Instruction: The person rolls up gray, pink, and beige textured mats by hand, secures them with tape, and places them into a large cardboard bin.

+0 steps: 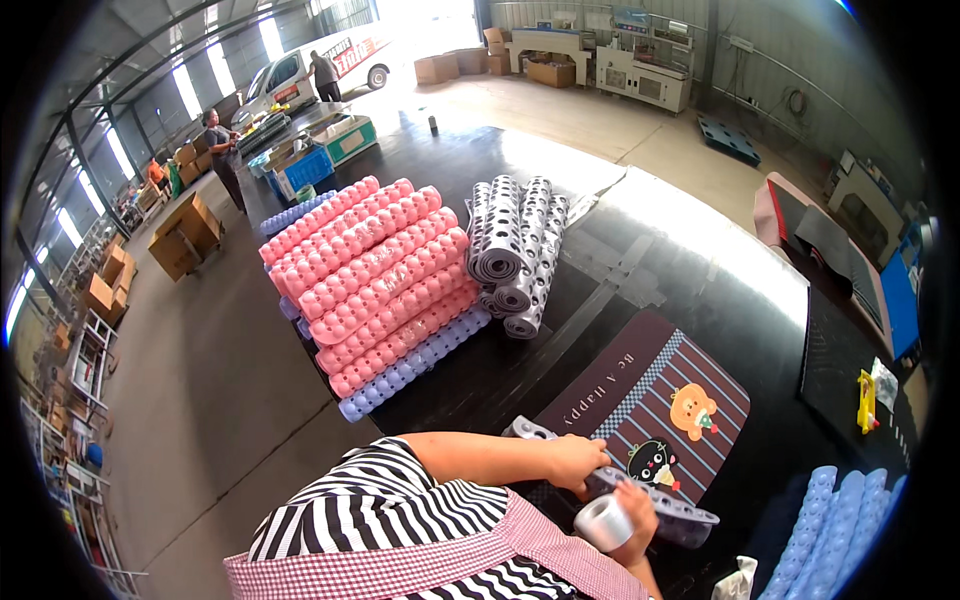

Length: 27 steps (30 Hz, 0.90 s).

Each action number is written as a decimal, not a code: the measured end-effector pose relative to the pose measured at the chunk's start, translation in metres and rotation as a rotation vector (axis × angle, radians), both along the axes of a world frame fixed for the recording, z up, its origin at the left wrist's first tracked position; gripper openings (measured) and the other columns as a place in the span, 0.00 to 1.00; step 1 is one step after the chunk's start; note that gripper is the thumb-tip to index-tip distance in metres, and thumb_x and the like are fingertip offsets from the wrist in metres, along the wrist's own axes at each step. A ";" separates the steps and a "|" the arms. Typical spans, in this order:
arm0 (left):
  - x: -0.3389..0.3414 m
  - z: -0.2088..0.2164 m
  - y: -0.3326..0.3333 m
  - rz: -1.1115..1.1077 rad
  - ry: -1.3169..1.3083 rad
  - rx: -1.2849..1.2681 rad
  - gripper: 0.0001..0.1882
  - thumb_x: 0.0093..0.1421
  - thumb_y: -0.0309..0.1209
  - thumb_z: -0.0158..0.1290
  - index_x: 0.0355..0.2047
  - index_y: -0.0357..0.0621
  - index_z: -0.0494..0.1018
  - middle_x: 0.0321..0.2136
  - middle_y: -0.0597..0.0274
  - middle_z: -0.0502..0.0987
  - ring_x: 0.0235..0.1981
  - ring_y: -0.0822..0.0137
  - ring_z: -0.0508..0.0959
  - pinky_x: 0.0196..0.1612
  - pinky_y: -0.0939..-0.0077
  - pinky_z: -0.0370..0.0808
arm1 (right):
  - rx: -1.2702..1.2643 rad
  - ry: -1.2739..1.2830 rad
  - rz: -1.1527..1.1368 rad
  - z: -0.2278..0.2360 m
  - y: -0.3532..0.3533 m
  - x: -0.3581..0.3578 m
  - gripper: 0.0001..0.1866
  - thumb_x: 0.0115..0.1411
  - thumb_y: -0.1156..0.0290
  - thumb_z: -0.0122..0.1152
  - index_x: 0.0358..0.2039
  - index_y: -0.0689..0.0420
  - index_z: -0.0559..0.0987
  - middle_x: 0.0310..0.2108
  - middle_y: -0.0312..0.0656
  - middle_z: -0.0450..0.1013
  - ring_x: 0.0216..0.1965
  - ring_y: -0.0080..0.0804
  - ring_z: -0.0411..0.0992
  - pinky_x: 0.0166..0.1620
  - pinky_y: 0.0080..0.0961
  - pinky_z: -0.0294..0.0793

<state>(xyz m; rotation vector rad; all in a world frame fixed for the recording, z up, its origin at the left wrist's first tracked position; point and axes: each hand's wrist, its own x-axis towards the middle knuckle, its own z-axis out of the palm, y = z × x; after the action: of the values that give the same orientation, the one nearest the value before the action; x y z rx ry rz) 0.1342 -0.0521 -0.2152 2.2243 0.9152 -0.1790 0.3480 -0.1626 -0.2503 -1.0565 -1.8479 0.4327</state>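
A partly hidden grey rolled mat with round bumps and holes (686, 512) lies at the near edge of the table, crossing under my hands. My left hand (578, 464) is closed over the middle of this roll, fingers curled down onto it. In my right hand (638, 518) is a roll of clear tape (604, 523), held against the near side of the mat roll. Just beyond, a flat dark brown mat with stripes and cartoon animals (655, 350) is spread on the table, its near edge covered by the roll and my hands.
Pink rolled bubble mats (385, 285) are stacked left of centre, beside grey rolled mats (515, 265). Blue rolled mats (812, 535) lie at the near right. A yellow tape cutter (866, 402) sits at the right. Boxes (300, 172) stand at the table's far end, near other people.
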 end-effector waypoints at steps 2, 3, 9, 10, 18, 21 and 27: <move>-0.004 0.014 -0.010 0.009 -0.030 0.049 0.43 0.45 0.40 0.72 0.61 0.42 0.71 0.55 0.45 0.68 0.58 0.45 0.71 0.60 0.57 0.70 | 0.011 -0.098 0.006 -0.015 -0.019 0.002 0.25 0.47 0.57 0.74 0.43 0.60 0.83 0.48 0.50 0.80 0.54 0.48 0.77 0.63 0.47 0.66; -0.006 0.020 -0.003 -0.013 -0.051 0.060 0.44 0.46 0.41 0.72 0.63 0.42 0.71 0.55 0.46 0.68 0.60 0.47 0.68 0.60 0.56 0.69 | 0.032 -0.098 -0.017 -0.022 -0.022 0.001 0.27 0.47 0.57 0.75 0.44 0.60 0.83 0.48 0.50 0.80 0.54 0.48 0.77 0.64 0.48 0.66; 0.000 0.004 0.023 0.031 -0.232 0.366 0.28 0.54 0.40 0.64 0.56 0.49 0.78 0.52 0.58 0.73 0.58 0.55 0.69 0.60 0.58 0.62 | -0.349 0.580 -0.033 -0.023 0.050 -0.001 0.18 0.57 0.62 0.68 0.41 0.65 0.81 0.38 0.47 0.81 0.40 0.40 0.80 0.45 0.36 0.79; 0.003 0.000 0.018 0.094 -0.284 0.490 0.19 0.57 0.35 0.60 0.50 0.50 0.81 0.49 0.60 0.75 0.58 0.57 0.70 0.60 0.59 0.61 | -0.525 0.853 -0.018 -0.018 0.067 0.001 0.15 0.61 0.64 0.63 0.40 0.65 0.81 0.36 0.46 0.81 0.38 0.37 0.80 0.42 0.33 0.79; 0.008 -0.066 0.011 0.022 -0.266 0.770 0.41 0.59 0.38 0.58 0.69 0.36 0.57 0.73 0.44 0.50 0.75 0.48 0.48 0.75 0.44 0.41 | -0.531 0.965 0.123 -0.031 0.212 0.057 0.16 0.63 0.65 0.53 0.38 0.65 0.82 0.34 0.43 0.79 0.34 0.33 0.80 0.36 0.33 0.81; 0.022 -0.045 0.054 0.072 -0.133 0.868 0.48 0.53 0.48 0.66 0.66 0.34 0.57 0.64 0.42 0.62 0.66 0.46 0.62 0.69 0.48 0.56 | -0.493 0.744 0.091 -0.017 0.231 0.061 0.15 0.61 0.66 0.55 0.39 0.64 0.83 0.35 0.44 0.80 0.34 0.35 0.80 0.39 0.33 0.82; 0.047 -0.002 0.137 0.031 0.046 0.640 0.49 0.40 0.45 0.75 0.62 0.47 0.66 0.54 0.50 0.73 0.57 0.52 0.72 0.59 0.58 0.70 | -0.379 0.404 0.069 0.013 0.176 0.043 0.10 0.58 0.78 0.65 0.41 0.61 0.84 0.38 0.41 0.81 0.39 0.26 0.78 0.45 0.25 0.78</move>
<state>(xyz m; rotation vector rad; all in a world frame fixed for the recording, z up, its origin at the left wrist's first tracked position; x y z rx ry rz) 0.1815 0.0851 -0.2173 2.7916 1.1480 0.0958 0.3908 0.0135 -0.2375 -1.0595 -1.4731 0.9915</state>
